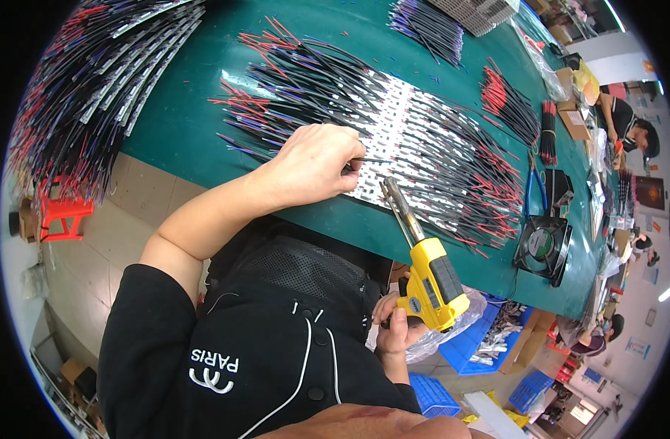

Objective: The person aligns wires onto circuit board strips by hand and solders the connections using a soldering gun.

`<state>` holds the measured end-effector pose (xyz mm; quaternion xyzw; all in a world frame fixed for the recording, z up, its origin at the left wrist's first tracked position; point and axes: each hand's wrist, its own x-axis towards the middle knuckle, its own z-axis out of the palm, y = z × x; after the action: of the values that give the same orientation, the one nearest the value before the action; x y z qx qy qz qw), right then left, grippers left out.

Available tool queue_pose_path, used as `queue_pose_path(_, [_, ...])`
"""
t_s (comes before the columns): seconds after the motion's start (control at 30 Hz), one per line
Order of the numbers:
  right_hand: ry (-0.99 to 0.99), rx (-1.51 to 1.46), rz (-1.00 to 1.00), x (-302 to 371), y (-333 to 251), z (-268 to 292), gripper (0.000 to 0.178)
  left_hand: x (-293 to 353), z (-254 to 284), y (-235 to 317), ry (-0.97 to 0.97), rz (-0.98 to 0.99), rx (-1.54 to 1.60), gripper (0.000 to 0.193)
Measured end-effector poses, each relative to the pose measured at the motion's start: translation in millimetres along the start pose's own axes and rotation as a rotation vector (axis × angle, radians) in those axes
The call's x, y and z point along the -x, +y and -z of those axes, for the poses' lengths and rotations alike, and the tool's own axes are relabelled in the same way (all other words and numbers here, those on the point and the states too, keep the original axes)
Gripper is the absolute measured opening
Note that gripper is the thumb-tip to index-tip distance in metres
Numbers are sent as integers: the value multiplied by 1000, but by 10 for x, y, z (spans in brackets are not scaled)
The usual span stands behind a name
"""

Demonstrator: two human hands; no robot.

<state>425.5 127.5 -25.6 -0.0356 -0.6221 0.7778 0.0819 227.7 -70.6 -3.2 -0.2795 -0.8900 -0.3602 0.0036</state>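
On the green table [196,139] lies a wide panel of white circuit boards [393,110], with rows of black wires tipped red and blue on both sides. Above its near edge, my left hand [313,161] is closed, pinching a thin dark wire [371,160] whose end reaches over the boards. My right hand [397,322], low in front of my body, grips a yellow-and-black soldering gun [431,285]. The gun's metal tip [390,189] points up and left, close to the near boards and a little right of my left fingers. Part of the right hand is hidden behind the gun.
Strips of wired boards [115,80] pile up at the left. Wire bundles [510,102], blue-handled pliers [534,189] and a black fan [543,249] occupy the table's right side. Below stand a blue crate [488,333] and a red stool [61,216]. Other people [627,124] work at right.
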Motion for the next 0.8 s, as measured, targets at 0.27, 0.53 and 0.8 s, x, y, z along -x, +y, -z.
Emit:
queue_pose_path(0.27, [67, 66, -57, 3, -41, -88, 46, -14, 22, -37, -44, 16, 66, 14])
queue_pose_path(0.53, [31, 61, -57, -5, -15, -89, 36, -10, 3, -44, -32, -1, 43, 14])
queue_pose_path(0.8, [20, 145, -58, -20, -32, -99, 41, -6, -3, -34, -29, 4, 17, 15])
